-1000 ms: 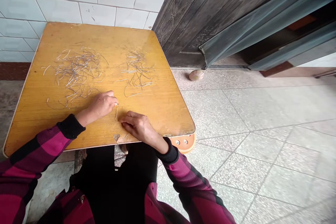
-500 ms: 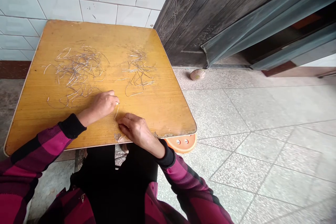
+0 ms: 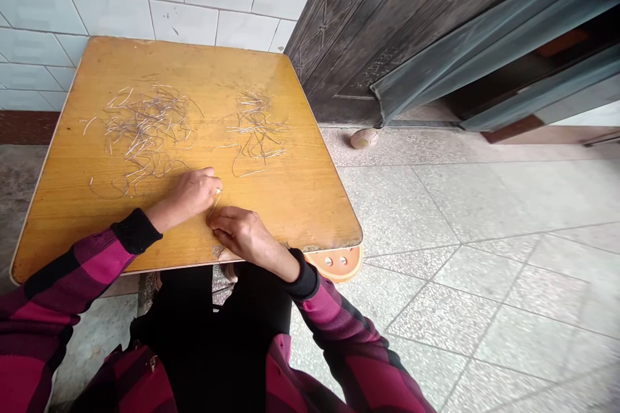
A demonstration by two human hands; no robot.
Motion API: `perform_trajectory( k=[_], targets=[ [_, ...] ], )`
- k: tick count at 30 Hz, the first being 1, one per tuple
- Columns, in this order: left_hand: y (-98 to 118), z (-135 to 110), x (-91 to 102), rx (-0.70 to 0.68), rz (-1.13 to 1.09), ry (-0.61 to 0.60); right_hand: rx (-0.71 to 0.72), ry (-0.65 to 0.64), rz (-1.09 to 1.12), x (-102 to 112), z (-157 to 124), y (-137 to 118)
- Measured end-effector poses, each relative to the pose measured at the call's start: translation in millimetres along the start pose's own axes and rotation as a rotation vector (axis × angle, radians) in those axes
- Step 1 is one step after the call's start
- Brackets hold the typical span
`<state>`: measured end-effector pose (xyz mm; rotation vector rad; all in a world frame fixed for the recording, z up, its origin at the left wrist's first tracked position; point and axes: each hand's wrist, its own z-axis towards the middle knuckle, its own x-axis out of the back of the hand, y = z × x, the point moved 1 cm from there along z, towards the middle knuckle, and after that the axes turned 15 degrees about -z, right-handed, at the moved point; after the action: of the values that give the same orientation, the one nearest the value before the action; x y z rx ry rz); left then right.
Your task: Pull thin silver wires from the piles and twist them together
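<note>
Both my hands are low over the front half of a yellow wooden table [image 3: 310, 206]. My left hand [image 3: 197, 191] is closed, its fingertips pinching one end of a thin wire [image 3: 216, 199]. Close in front of it, my right hand [image 3: 248, 232] is also closed, its fingers pressed together at the wire's lower end. The wire runs bent across the short gap between them. Beyond my left hand lies a large tangled pile of thin wires [image 3: 150, 119]. Farther right is a smaller, looser pile of wires [image 3: 256, 122]. My right fingertips are partly hidden.
A chipped patch marks the table's front edge. An orange stool [image 3: 341, 263] shows under the table's right front corner. White wall tiles [image 3: 184, 20] stand behind, with a dark carved door [image 3: 349, 32] and a grey curtain [image 3: 436, 64] at right. A worn ball [image 3: 364, 138] rests on the floor.
My right hand has shifted slightly left and up, closer to my left hand. My left hand stays nearly in place, still pinching the wire. The piles look the same.
</note>
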<state>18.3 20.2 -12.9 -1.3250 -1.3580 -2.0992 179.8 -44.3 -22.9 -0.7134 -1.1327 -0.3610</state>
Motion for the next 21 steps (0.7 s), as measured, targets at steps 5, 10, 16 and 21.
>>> perform_trajectory(
  k=[5, 10, 16, 21],
  targets=[
    [1, 0, -0.6, -0.037, -0.007, 0.028, 0.071, -0.049, -0.144, -2, 9, -2],
    [1, 0, -0.7, -0.055, -0.033, 0.045, 0.096, -0.037, -0.227, -4, 15, -6],
    [1, 0, 0.6, -0.023, -0.049, 0.016, 0.114, 0.02, -0.247, -10, 14, -8],
    [-3, -1, -0.2, -0.053, -0.072, 0.018, 0.133, 0.101, -0.27, -19, 14, -7]
  ],
)
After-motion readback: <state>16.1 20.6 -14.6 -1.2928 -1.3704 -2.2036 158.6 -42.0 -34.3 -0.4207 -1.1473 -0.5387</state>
